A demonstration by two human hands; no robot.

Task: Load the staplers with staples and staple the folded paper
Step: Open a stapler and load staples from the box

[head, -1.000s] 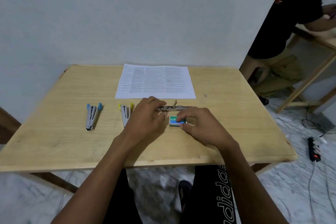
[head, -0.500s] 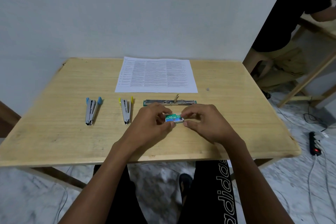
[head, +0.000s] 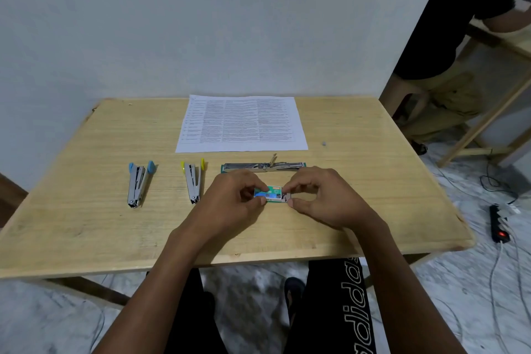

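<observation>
A small green staple box (head: 271, 194) is held just above the wooden table (head: 86, 227). My left hand (head: 230, 204) pinches its left end, and my right hand (head: 324, 201) pinches its right end, where a flap or inner tray sticks out. Behind the hands a green stapler (head: 263, 166) lies opened flat. A yellow-tipped stapler (head: 193, 180) and a blue-tipped stapler (head: 139, 182) lie to the left. A printed paper sheet (head: 242, 124) lies flat at the table's back edge.
A wall stands right behind the table. At the right, another person (head: 459, 37) stands by a wooden frame. A black power strip (head: 498, 223) and cables lie on the marble floor at the right.
My left hand left the green stapler and joined my right hand on the staple box, which came up off the table and nearer to me. The stapler now lies uncovered.
</observation>
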